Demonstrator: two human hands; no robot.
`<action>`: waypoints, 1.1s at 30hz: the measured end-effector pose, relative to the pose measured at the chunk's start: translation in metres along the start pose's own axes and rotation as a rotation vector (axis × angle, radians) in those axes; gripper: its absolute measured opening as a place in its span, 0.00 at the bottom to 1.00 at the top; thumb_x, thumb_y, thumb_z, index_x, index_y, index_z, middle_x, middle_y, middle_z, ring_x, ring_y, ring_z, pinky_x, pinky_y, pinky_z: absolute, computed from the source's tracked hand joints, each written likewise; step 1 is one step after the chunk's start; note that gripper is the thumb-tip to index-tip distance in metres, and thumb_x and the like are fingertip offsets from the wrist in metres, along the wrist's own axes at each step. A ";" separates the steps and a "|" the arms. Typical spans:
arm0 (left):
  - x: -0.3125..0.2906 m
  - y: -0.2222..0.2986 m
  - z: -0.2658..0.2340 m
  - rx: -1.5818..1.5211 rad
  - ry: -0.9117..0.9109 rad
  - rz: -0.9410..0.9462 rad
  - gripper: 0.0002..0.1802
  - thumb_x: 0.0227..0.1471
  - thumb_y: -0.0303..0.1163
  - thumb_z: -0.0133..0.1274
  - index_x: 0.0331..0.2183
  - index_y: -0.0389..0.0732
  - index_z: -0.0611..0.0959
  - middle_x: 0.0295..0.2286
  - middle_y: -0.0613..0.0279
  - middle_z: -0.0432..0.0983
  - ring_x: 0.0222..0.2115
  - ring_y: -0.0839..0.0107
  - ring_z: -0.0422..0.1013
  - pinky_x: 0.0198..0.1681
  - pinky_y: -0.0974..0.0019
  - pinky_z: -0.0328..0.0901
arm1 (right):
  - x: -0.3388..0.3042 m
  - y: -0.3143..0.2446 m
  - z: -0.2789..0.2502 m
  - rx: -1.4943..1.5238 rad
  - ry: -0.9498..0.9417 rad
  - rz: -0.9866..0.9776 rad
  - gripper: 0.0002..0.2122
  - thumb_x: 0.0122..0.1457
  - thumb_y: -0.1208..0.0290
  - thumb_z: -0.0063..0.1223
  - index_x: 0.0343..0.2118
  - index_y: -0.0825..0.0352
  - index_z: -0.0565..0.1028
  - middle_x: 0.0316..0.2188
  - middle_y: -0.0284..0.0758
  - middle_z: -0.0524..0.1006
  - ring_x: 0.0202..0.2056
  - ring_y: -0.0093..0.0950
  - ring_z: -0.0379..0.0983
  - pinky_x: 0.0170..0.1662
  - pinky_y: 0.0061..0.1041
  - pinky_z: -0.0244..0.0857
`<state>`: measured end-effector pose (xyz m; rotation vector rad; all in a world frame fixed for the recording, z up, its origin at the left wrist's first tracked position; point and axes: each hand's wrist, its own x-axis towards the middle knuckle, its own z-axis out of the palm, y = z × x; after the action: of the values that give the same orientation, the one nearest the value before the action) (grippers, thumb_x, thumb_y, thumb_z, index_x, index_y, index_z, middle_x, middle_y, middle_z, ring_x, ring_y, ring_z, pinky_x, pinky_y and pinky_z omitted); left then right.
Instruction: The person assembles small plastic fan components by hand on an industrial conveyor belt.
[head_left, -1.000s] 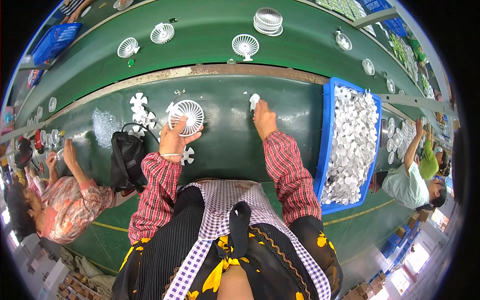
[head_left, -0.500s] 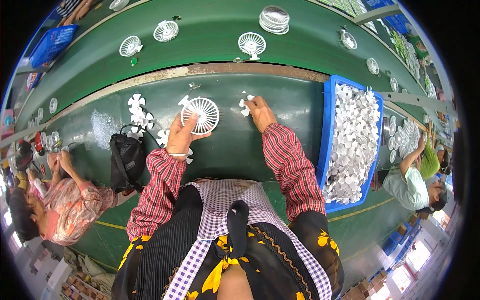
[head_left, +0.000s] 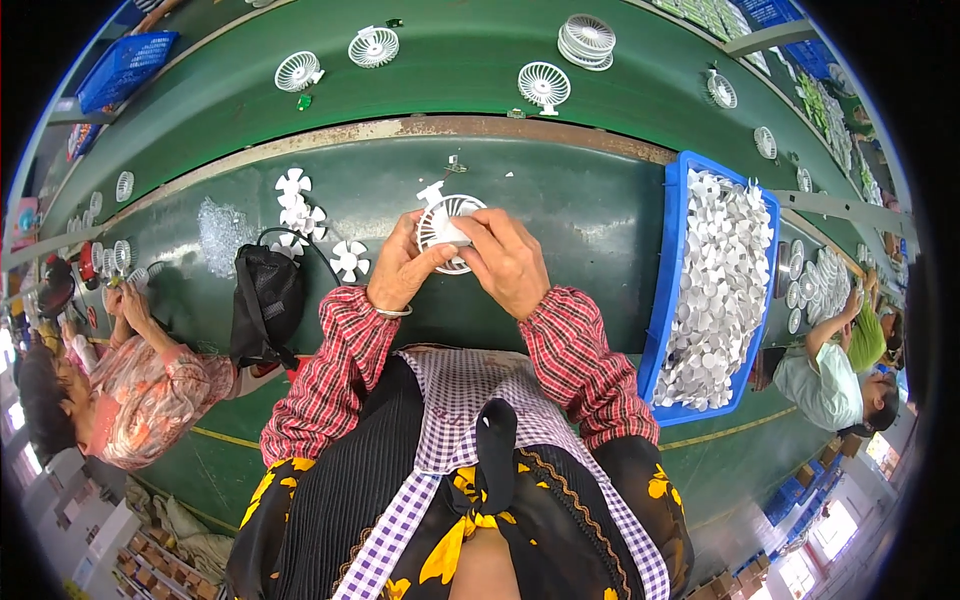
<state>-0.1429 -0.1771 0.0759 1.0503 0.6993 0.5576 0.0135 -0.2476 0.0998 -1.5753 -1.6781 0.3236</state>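
In front of my chest, my left hand [head_left: 405, 268] grips a round white fan grille [head_left: 431, 228] with slotted ribs and a short stub pointing up and away. My right hand [head_left: 512, 262] has its fingers closed on a white fan blade [head_left: 452, 230], which lies over the middle of the grille. Both thumbs meet near the grille's lower edge, and the fingers cover part of the blade. Just beyond the hands, a tiny metallic part [head_left: 455, 163] lies on the green table [head_left: 580, 220]. Left of my left hand rests a loose white fan blade [head_left: 350, 260].
More white fan blades [head_left: 302, 216] lie left, beside a black pouch [head_left: 268, 305] and a heap of small clear parts [head_left: 223, 235]. Right stands a blue tray [head_left: 659, 300] heaped with white blades. Beyond runs a green belt [head_left: 450, 85] carrying white grilles. Co-workers sit at both sides.
My right hand has lifted the fan blade off the table and moved left, onto the grille. The whole view has shifted slightly, so belt and tray appear further right.
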 end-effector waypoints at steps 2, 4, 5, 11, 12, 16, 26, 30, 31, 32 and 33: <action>-0.001 -0.004 0.002 0.041 0.015 0.030 0.28 0.48 0.27 0.54 0.47 0.28 0.61 0.38 0.56 0.68 0.36 0.75 0.68 0.36 0.73 0.67 | 0.000 -0.004 0.001 -0.053 -0.019 -0.020 0.18 0.41 0.79 0.58 0.39 0.65 0.72 0.32 0.35 0.69 0.33 0.35 0.70 0.35 0.31 0.66; -0.002 -0.002 0.005 0.080 0.025 0.057 0.27 0.48 0.27 0.54 0.47 0.28 0.62 0.37 0.57 0.69 0.34 0.76 0.68 0.34 0.74 0.67 | -0.001 -0.006 0.002 -0.067 -0.017 -0.021 0.18 0.40 0.79 0.58 0.39 0.65 0.72 0.32 0.35 0.69 0.33 0.36 0.70 0.35 0.31 0.66; -0.003 0.001 0.006 0.096 0.057 0.035 0.26 0.48 0.28 0.55 0.46 0.28 0.64 0.35 0.58 0.70 0.33 0.77 0.68 0.32 0.75 0.67 | -0.002 -0.007 0.003 -0.081 -0.017 -0.023 0.19 0.40 0.79 0.58 0.39 0.65 0.72 0.32 0.35 0.69 0.33 0.36 0.69 0.36 0.32 0.65; -0.001 -0.002 0.013 0.094 0.227 0.018 0.22 0.48 0.31 0.56 0.41 0.29 0.69 0.30 0.60 0.72 0.26 0.79 0.68 0.25 0.76 0.65 | -0.005 -0.005 0.007 0.007 -0.046 0.008 0.20 0.42 0.77 0.58 0.42 0.66 0.70 0.36 0.36 0.67 0.38 0.35 0.67 0.38 0.32 0.62; -0.003 -0.001 0.013 0.127 0.226 0.001 0.22 0.48 0.31 0.56 0.41 0.29 0.69 0.30 0.60 0.72 0.26 0.79 0.68 0.25 0.76 0.66 | -0.005 -0.008 0.004 0.061 0.013 0.073 0.22 0.41 0.76 0.59 0.43 0.67 0.69 0.37 0.37 0.67 0.39 0.35 0.66 0.40 0.32 0.62; -0.007 0.001 0.014 0.160 0.203 0.010 0.23 0.48 0.31 0.56 0.42 0.29 0.68 0.31 0.58 0.73 0.29 0.77 0.70 0.29 0.75 0.67 | -0.009 0.001 0.002 0.293 0.056 0.304 0.26 0.40 0.73 0.63 0.45 0.69 0.67 0.39 0.41 0.69 0.40 0.34 0.69 0.41 0.29 0.65; 0.001 0.006 0.019 0.161 0.178 -0.020 0.20 0.48 0.29 0.56 0.42 0.30 0.70 0.32 0.59 0.74 0.31 0.77 0.70 0.34 0.75 0.67 | -0.014 0.026 0.021 1.109 -0.081 0.697 0.22 0.43 0.80 0.61 0.44 0.73 0.67 0.37 0.35 0.73 0.38 0.21 0.71 0.41 0.20 0.67; 0.013 0.003 0.022 0.173 0.186 -0.027 0.19 0.47 0.29 0.56 0.40 0.31 0.72 0.30 0.60 0.75 0.30 0.77 0.71 0.33 0.74 0.67 | -0.014 0.033 0.023 1.148 -0.006 0.749 0.21 0.43 0.80 0.61 0.42 0.72 0.68 0.36 0.34 0.74 0.37 0.20 0.71 0.40 0.19 0.67; 0.017 0.003 0.022 0.179 0.189 -0.026 0.18 0.46 0.29 0.56 0.40 0.32 0.72 0.30 0.60 0.75 0.30 0.77 0.71 0.33 0.74 0.67 | -0.014 0.035 0.024 1.116 0.019 0.742 0.21 0.43 0.80 0.62 0.42 0.72 0.68 0.35 0.34 0.75 0.36 0.19 0.71 0.40 0.19 0.67; 0.020 0.003 0.024 0.185 0.190 -0.025 0.18 0.46 0.28 0.57 0.39 0.33 0.72 0.30 0.60 0.75 0.30 0.76 0.71 0.33 0.73 0.67 | -0.014 0.036 0.024 1.083 0.046 0.734 0.21 0.43 0.80 0.62 0.42 0.72 0.68 0.34 0.33 0.75 0.35 0.19 0.71 0.39 0.19 0.67; 0.024 0.006 0.026 0.229 0.203 -0.035 0.16 0.46 0.27 0.56 0.38 0.34 0.73 0.30 0.60 0.75 0.30 0.76 0.71 0.33 0.73 0.67 | -0.014 0.038 0.025 1.034 0.071 0.719 0.21 0.42 0.79 0.62 0.41 0.72 0.69 0.33 0.33 0.75 0.34 0.18 0.71 0.38 0.18 0.66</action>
<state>-0.1081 -0.1735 0.0837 1.2014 0.9758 0.5676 0.0227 -0.2447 0.0533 -1.2445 -0.5821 1.2431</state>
